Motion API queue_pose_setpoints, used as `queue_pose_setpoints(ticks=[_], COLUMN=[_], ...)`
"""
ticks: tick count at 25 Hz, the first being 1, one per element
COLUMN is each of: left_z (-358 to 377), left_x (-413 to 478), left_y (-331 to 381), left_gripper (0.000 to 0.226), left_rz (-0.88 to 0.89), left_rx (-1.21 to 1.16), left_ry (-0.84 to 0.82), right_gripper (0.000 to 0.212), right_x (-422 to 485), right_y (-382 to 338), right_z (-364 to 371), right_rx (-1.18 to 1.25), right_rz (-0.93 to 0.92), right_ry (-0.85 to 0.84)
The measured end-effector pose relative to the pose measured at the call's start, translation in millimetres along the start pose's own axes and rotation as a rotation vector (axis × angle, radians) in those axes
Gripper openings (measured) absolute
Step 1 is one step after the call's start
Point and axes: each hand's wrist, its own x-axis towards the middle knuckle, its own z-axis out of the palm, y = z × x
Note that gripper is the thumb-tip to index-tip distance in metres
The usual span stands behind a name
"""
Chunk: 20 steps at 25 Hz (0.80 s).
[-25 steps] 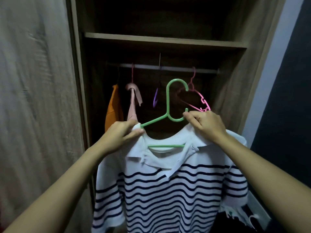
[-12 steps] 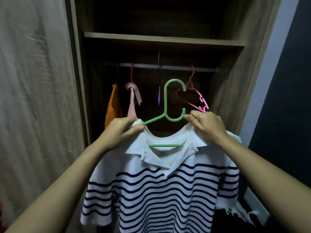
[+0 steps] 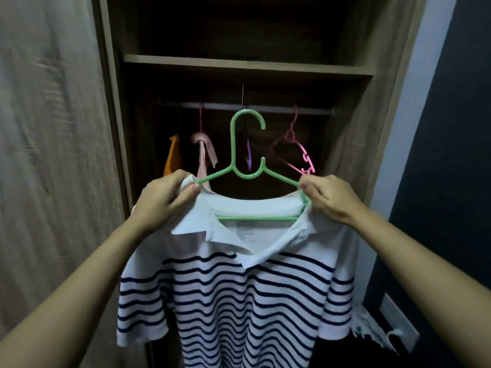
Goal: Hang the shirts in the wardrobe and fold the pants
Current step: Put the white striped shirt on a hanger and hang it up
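Note:
A white polo shirt with navy stripes (image 3: 239, 301) hangs on a green plastic hanger (image 3: 247, 144) that I hold up in front of the open wardrobe. My left hand (image 3: 164, 200) pinches the shirt's left shoulder and collar over the hanger arm. My right hand (image 3: 326, 200) grips the right shoulder over the other arm. The hanger's hook stands upright just below the pale clothes rail (image 3: 244, 107), not touching it. No pants are in view.
On the rail hang an orange garment (image 3: 172, 155), a pink garment on a pink hanger (image 3: 203, 152), a purple hanger (image 3: 249, 155) and an empty pink hanger (image 3: 295, 152). A wooden shelf (image 3: 247, 65) sits above. The wardrobe door (image 3: 53, 155) stands open at left.
Both hands have slid outward along the hanger arms, spreading the shirt's shoulders. The hanger has turned square to me and its hook has risen closer to the rail.

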Motion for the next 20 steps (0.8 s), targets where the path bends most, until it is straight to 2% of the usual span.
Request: queue_pose_setpoints(ticks=[2, 4, 5, 7, 9, 12, 15, 18, 20], left_z=[-3.1, -9.6, -12.0, -14.6, -15.6, -19.6, -23.0, -25.2, -26.8], left_x=[1.3, 1.0, -0.2, -1.2, -0.4, 1.3, 0.5, 1.5, 5.3], left_y=[-0.9, -3.7, -4.7, -4.2, -5.9, -16.0, -25.6, -22.4, -17.4], left_gripper=[0.037, 0.037, 0.034, 0.026, 0.020, 0.035, 0.041, 0.046, 0.048], left_rz=[0.013, 0.025, 0.026, 0.049, 0.072, 0.039, 0.025, 0.027, 0.046], left_rx=[0.016, -0.010, -0.034, -0.064, -0.079, -0.067, -0.049, -0.128, -0.134], left_ry=[0.035, 0.059, 0.062, 0.030, -0.049, -0.159, -0.204, -0.184, -0.198], right_gripper=[0.055, 0.038, 0.038, 0.045, 0.041, 0.043, 0.045, 0.044, 0.043], right_x=[2.3, 3.8, 2.9, 0.0, -3.3, -4.6, -3.8, -6.3, -5.9], right_y=[1.2, 7.8, 10.4, 12.9, 12.2, 16.5, 18.7, 12.7, 13.3], right_z=[-3.1, -13.2, -17.2, -16.7, -9.4, -7.4, -11.7, -19.2, -21.8], right_rx=[0.093, 0.417, 0.487, 0.392, 0.283, 0.327, 0.295, 0.266, 0.295], right_rz=[-0.013, 0.082, 0.132, 0.100, 0.053, 0.142, 0.163, 0.130, 0.177], right_ry=[-0.087, -0.212, -0.289, -0.360, -0.268, -0.075, -0.077, -0.120, -0.084])
